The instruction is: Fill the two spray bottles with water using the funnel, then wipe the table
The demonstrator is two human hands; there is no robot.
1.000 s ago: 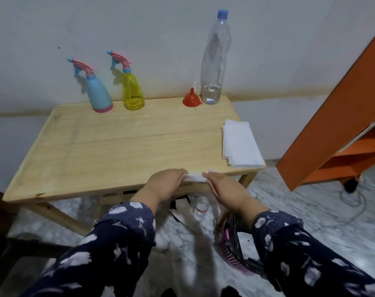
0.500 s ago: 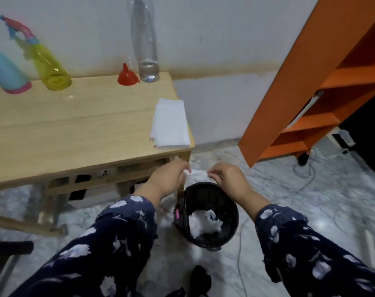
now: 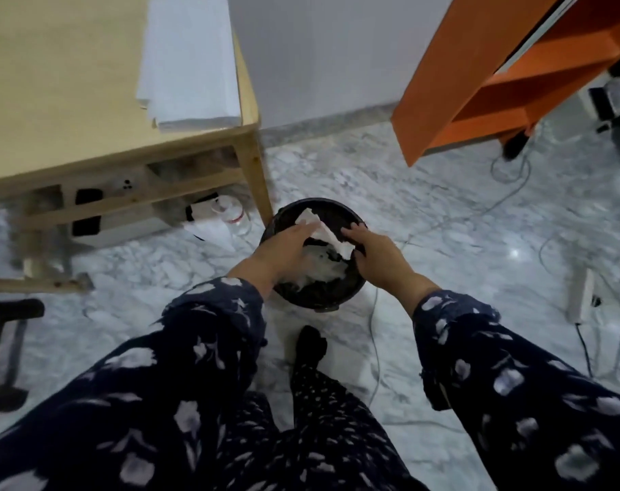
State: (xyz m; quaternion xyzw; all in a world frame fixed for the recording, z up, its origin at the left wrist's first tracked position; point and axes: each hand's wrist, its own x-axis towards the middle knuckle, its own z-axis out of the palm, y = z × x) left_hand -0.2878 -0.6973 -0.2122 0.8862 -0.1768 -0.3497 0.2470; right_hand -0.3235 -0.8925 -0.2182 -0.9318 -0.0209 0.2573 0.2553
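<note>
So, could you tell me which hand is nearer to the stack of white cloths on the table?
Left. The left hand is over the bin's table side, below the stack of white cloths; the right hand is farther right.

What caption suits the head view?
Both hands, left hand and right hand, drop a white tissue into the black bin beside the wooden table.

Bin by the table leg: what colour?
Black bin, with white paper inside; shows best in the head view, the only one.

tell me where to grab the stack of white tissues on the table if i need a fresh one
Take the top sheet of the stack of white tissues at its near corner, coming from the table's front edge. The sheets lie flat, and their edges fan out slightly there, so one peels off.
</note>
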